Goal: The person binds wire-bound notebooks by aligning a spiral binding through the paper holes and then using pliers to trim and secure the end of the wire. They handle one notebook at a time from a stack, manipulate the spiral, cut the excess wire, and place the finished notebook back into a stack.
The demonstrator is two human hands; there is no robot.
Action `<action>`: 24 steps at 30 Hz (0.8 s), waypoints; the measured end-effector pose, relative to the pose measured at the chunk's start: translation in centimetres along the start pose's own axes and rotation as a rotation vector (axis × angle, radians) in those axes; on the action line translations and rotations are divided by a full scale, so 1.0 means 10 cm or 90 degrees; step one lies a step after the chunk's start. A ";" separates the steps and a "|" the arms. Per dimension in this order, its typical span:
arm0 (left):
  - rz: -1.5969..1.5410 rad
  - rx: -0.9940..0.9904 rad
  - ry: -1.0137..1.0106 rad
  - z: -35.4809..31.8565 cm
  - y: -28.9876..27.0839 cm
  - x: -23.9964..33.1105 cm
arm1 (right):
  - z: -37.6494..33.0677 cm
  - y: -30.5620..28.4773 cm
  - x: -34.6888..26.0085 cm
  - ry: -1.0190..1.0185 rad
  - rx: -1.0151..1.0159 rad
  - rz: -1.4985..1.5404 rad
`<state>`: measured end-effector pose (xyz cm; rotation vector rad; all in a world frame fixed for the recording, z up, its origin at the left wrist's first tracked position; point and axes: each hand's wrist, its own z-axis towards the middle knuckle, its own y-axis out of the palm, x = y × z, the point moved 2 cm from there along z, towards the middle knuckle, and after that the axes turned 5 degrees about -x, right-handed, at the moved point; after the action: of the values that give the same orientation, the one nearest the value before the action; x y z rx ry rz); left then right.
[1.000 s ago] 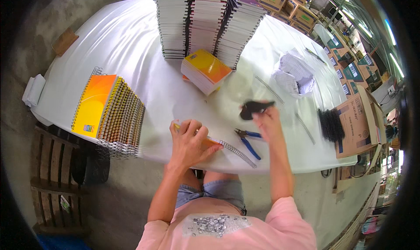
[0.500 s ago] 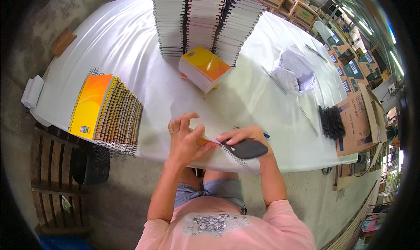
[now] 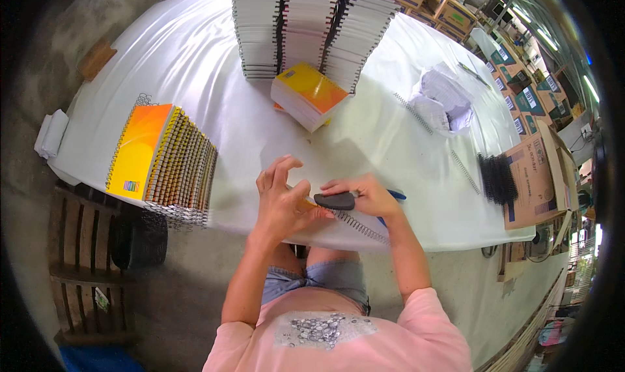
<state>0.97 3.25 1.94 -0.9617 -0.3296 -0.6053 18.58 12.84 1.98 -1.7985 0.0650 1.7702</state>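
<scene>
My left hand (image 3: 278, 202) is closed on a thin notebook (image 3: 307, 204) seen nearly edge-on, a strip of its orange cover showing between the fingers. In my right hand (image 3: 370, 196) is a dark grey pad (image 3: 335, 201) with a rounded outline, pressed against or just over the notebook's edge. A metal spiral coil (image 3: 362, 227) runs from that edge to the lower right, under my right wrist. How far the coil is threaded in is hidden by my fingers and the pad. A blue-handled tool (image 3: 396, 195) lies behind my right wrist, partly covered.
Yellow-orange spiral notebooks (image 3: 140, 150) are stacked on the left. Tall bound stacks (image 3: 303, 33) stand at the back, with a block of unbound notebooks (image 3: 309, 98) before them. Loose coils (image 3: 465, 172), crumpled paper (image 3: 443, 98) and a carton (image 3: 537, 176) with black coils (image 3: 497, 178) are on the right.
The pad has moved left along the notebook's edge and turned, so less of its flat face shows. More of the coil and the blue-handled tool is visible. My left hand stays closed on the notebook.
</scene>
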 end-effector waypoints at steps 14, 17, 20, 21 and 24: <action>-0.097 0.024 -0.055 -0.04 0.06 -0.26 | 0.18 0.03 -0.03 0.018 0.051 -0.015; -0.159 0.063 -0.111 -0.13 0.16 -0.47 | 0.24 0.13 -0.41 -0.146 -0.004 0.141; -0.187 0.088 -0.109 -0.08 0.25 -0.37 | 0.23 0.04 0.05 0.047 0.102 0.051; -0.189 0.110 -0.095 -0.07 0.19 -0.41 | 0.29 0.03 -0.16 -0.025 0.089 0.046; -0.311 0.104 -0.207 -0.14 0.32 -0.62 | 0.39 0.16 -0.29 -0.101 -0.018 0.048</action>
<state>-1.94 5.50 -4.06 -0.8220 -0.9085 -0.8499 14.13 12.21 4.32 -1.6889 0.0444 1.9689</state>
